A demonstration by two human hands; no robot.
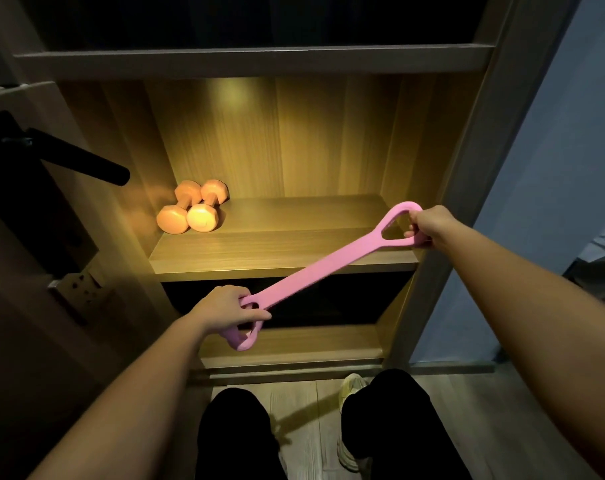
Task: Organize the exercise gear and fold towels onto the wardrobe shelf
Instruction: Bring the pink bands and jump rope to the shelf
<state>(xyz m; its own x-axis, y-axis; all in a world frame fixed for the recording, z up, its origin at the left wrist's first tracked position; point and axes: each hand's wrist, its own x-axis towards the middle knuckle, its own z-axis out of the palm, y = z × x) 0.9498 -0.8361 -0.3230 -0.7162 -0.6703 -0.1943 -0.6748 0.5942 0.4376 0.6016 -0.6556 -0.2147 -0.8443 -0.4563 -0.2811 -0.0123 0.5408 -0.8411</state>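
Band (315, 268): pink, pulled taut across the front of the shelf (277, 251).
Left hand (225, 306): fingers curled through the lower loop.
Right hand (429, 226): fingers clamped on the upper loop.
Handling: likely light, rubbery, springy; best held by the loops.

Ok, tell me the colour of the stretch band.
The stretch band is pink, seen best in head view.

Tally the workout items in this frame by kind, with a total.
Orange hex-ended dumbbells: 2
Pink rubber resistance band: 1
Total: 3
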